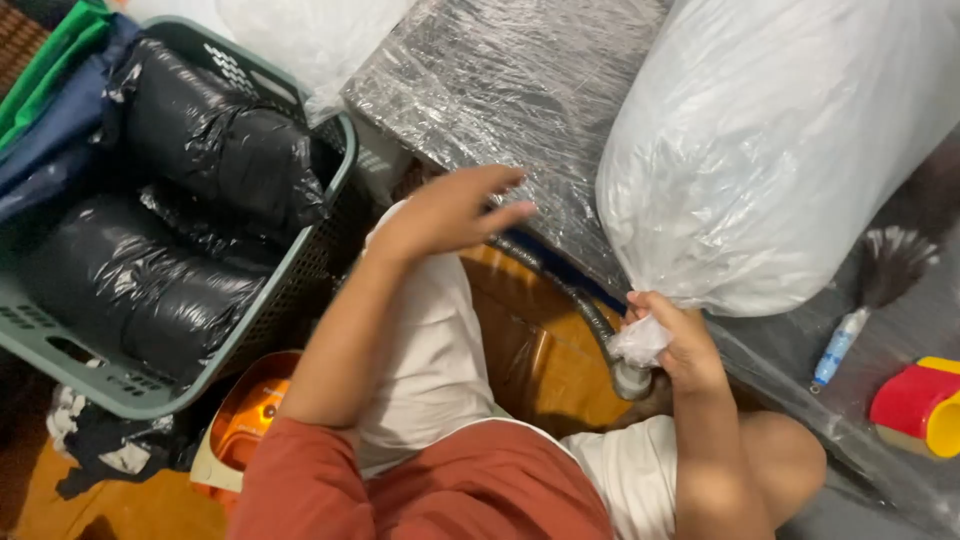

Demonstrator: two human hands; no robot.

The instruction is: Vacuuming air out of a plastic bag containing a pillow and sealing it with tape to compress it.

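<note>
The person's right hand (pixel 672 340) is clenched on the gathered neck of a large, stuffed, translucent white plastic bag (pixel 780 150); the bag rests on a plastic-wrapped grey surface (pixel 500 90), its neck hanging at the near edge, above the person's right knee; the left hand (pixel 450 210) is raised, fingers spread, grasping nothing; to its left stands a grey-green plastic laundry basket (pixel 300 230) holding shiny black plastic bundles (pixel 200 140); a red-and-yellow tape dispenser (pixel 920 400) lies well apart, at right.

A film-wrapped table (pixel 500 90) is carrying a large white plastic bag (pixel 780 140), with a small blue-capped tube (pixel 838 345) and red-and-yellow tape dispenser (pixel 920 400) lying beside the bag.
</note>
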